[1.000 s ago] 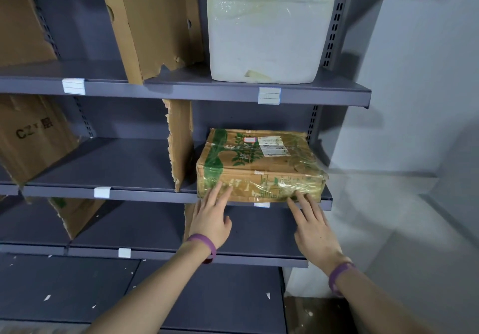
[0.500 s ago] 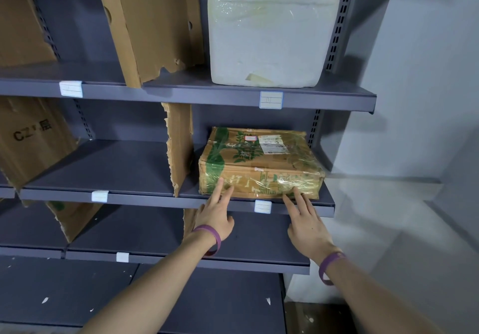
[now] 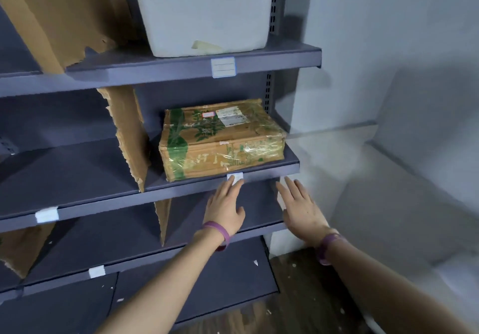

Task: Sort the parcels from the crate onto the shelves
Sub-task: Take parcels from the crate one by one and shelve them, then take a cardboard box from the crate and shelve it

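Observation:
A brown cardboard parcel (image 3: 220, 139) with green print, a white label and clear tape lies flat on the middle grey shelf (image 3: 269, 173), in the right bay. My left hand (image 3: 225, 206) is open just below the shelf's front edge, fingertips at the small white tag, off the parcel. My right hand (image 3: 302, 209) is open too, fingers spread, below and right of the shelf's corner. Neither hand holds anything. The crate is out of view.
A white foam box (image 3: 204, 12) stands on the upper shelf (image 3: 181, 67). Torn cardboard dividers (image 3: 129, 136) split the shelves into bays. Lower shelves (image 3: 108, 235) hang below. A pale wall (image 3: 388, 74) and dark wooden floor (image 3: 293, 294) lie to the right.
Both hands have let go of the parcel's front face and drawn back below the shelf edge. The parcel now sits fully on the shelf. The view has swung right and downward.

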A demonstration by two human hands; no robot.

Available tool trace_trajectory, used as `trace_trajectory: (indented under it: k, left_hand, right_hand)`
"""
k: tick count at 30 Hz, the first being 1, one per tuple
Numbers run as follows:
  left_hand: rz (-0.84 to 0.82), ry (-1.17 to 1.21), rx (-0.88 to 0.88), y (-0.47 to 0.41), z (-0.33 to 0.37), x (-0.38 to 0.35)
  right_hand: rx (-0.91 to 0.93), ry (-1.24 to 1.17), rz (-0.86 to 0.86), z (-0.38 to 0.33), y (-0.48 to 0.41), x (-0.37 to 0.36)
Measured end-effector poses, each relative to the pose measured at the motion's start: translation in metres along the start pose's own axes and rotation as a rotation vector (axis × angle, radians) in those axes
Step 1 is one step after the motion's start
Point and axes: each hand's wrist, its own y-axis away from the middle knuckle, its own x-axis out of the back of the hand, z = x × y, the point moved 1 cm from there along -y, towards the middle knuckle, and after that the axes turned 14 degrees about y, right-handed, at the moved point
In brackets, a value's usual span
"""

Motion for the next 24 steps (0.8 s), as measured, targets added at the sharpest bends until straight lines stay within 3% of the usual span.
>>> trace_trajectory:
  k: [12, 20, 24]
  left_hand:
    - [-0.586, 0.104, -0.386, 0.089, 0.077, -0.147]
    - [-0.904, 0.055, -0.634, 0.184, 0.165, -0.232]
    - [-1.02, 0.021, -0.707, 0.235, 0.195, -0.275]
  right_hand:
    - [-0.748, -0.053, -0.159, 0.039, 0.26, -0.043]
    - [-1.133, 0.038, -0.254, 0.047, 0.45, -0.06]
    - [-1.234, 0.048, -0.288, 0.036, 0.525, -0.077]
